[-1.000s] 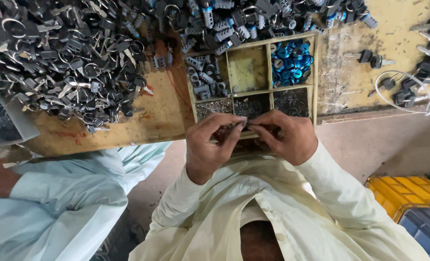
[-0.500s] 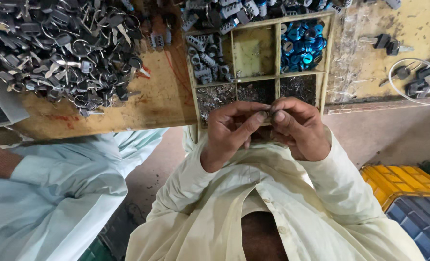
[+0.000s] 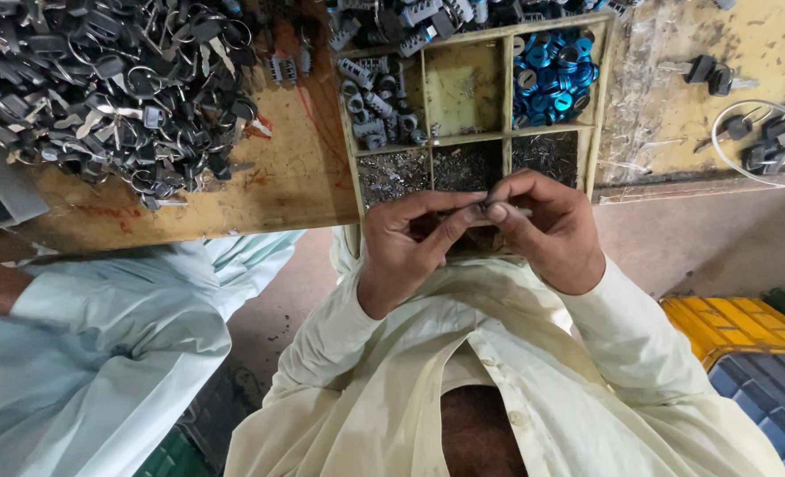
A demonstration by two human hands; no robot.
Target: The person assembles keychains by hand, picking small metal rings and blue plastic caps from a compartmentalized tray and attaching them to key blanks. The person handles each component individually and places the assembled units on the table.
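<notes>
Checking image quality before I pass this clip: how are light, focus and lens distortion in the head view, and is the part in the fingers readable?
Head view: light is even and soft, no glare. The key heap and blue caps are sharp. Wide-lens bending curves the bench edge. The small metal part between left hand and right hand is mostly hidden, too small to identify.

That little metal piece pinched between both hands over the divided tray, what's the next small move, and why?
Probably keep the left hand steady and let the right hand ease the small metal piece into alignment. Both sets of fingertips meet on it, directly above the divided tray, and their grip hides most of it, so whether it is fully seated cannot be told.
</notes>
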